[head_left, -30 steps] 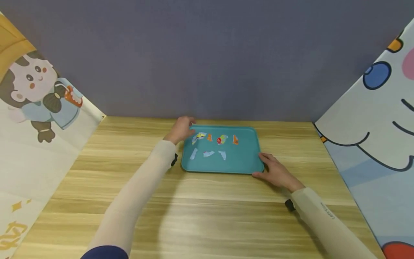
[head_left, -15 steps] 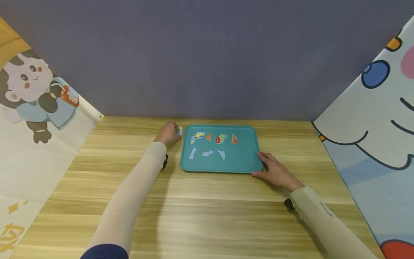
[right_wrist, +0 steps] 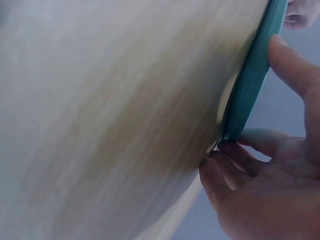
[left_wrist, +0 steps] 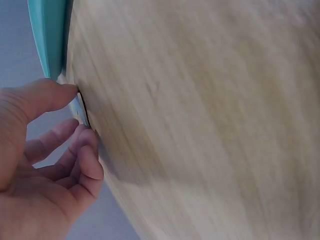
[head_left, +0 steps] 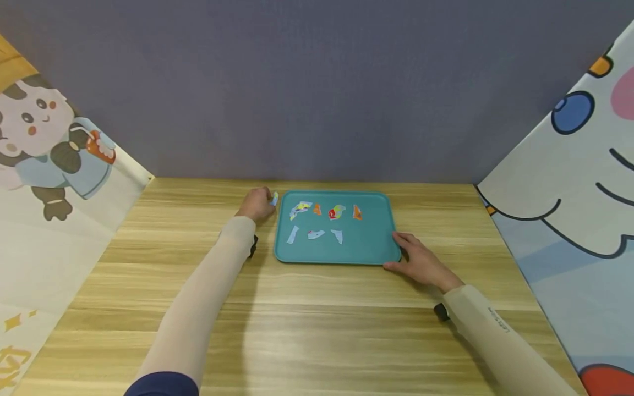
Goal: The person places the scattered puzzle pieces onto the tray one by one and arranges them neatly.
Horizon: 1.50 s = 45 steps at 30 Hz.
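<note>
My left hand [head_left: 257,203] is just left of the tray's far left corner and pinches a small, thin printed piece [head_left: 274,198], light blue with yellow-green. The left wrist view shows that piece [left_wrist: 81,110] edge-on between thumb and fingertips, close over the tabletop. A teal tray [head_left: 369,242] lies flat, with several irregular flat pieces on it in two rows. The far row has a yellow-and-white piece [head_left: 300,210], two orange ones and a red-and-green one [head_left: 336,212]; pale pieces [head_left: 315,235] form the near row. My right hand [head_left: 423,264] holds the tray's near right corner between thumb and fingers.
The wood-grain table [head_left: 317,330] extends around the tray. A grey panel [head_left: 317,93] rises along its far edge. Cartoon-printed walls stand at the left [head_left: 29,231] and right [head_left: 584,181].
My left hand has moved left from over the tray's far left corner to beside it, and the small printed piece now shows at its fingertips. My right hand has stayed on the tray.
</note>
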Tool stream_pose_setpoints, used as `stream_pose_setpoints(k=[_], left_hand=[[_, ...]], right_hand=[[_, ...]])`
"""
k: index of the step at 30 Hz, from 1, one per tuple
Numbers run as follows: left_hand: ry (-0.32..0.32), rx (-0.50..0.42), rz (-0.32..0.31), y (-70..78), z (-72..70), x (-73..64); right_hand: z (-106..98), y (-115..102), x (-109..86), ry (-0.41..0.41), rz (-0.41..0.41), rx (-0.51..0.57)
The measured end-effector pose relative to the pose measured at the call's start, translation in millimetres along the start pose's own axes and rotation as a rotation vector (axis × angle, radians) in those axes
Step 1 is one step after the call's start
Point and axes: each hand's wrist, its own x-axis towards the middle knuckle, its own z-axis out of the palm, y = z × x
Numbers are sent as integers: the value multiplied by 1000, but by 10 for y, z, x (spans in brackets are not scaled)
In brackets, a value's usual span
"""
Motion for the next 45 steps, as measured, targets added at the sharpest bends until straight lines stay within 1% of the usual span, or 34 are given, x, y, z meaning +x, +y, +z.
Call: stream_pose_setpoints(k=[3,6,12,17,20,22,25,28,31,35,38,40,43,45], left_hand=[[8,-33,-14,9,-10,-10],[33,-83,-16,19,-23,-17],[124,-114,60,45,-60,-53],[195,-70,153,120,-97,-126],[224,-33,221,204,-124,-186],[229,-24,263,283,-137,-236],[228,-17,323,436,-139,-319],[226,-6,381,620,-118,-399],[192,6,417,826,-73,-462],[99,10,417,1104,27,-532],[17,30,419,1290,137,-575],[-36,55,434,1398,227,-592],[-122,56,453,1542,364,-614],[-159,61,455,1627,449,-624]], right_hand=[[2,2,4,-1,1,-1],[4,9,7,-3,4,-1],[-1,2,5,-1,6,5],[9,-5,-2,-9,10,2],[14,-6,-11,-12,10,2],[13,-6,-16,-11,12,4],[9,-10,-18,-7,10,4],[1,-19,-14,-3,5,4],[-8,-23,-10,2,4,4],[-15,-21,-8,2,4,2],[-17,-16,-8,2,4,1],[-16,-11,-7,5,4,1],[-10,-6,-6,8,1,1],[-4,-6,-4,10,-1,3]])
